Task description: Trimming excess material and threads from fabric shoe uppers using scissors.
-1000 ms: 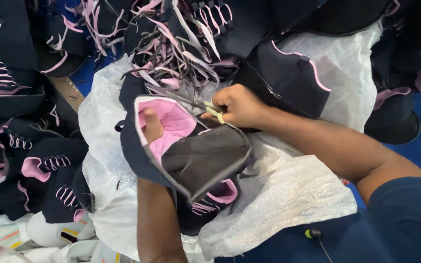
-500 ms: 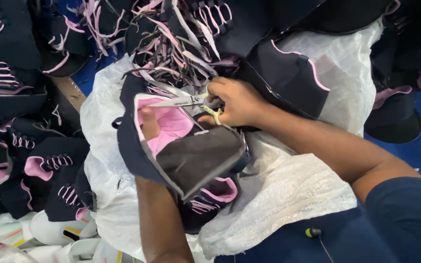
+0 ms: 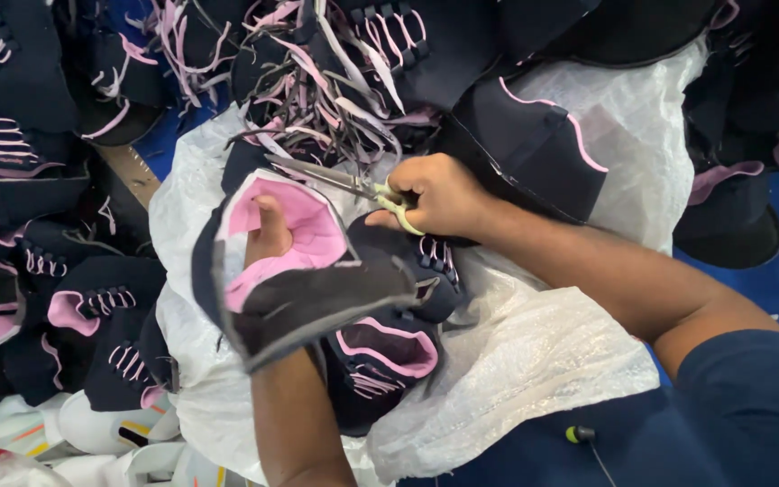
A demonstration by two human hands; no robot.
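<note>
Trimming looks underway: right hand (image 3: 439, 194) fingers grip scissors (image 3: 335, 179) at the shoe upper's (image 3: 299, 271) twelve o'clock edge, left hand (image 3: 268, 236) clasped inside.

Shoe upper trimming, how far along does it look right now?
Done: a heap of cut strips lies behind the hands. In hand: the left hand is inside a navy and pink shoe upper, and the right hand holds scissors at its edge. Left: more uppers piled alongside; trimmed or not, can't tell.
</note>
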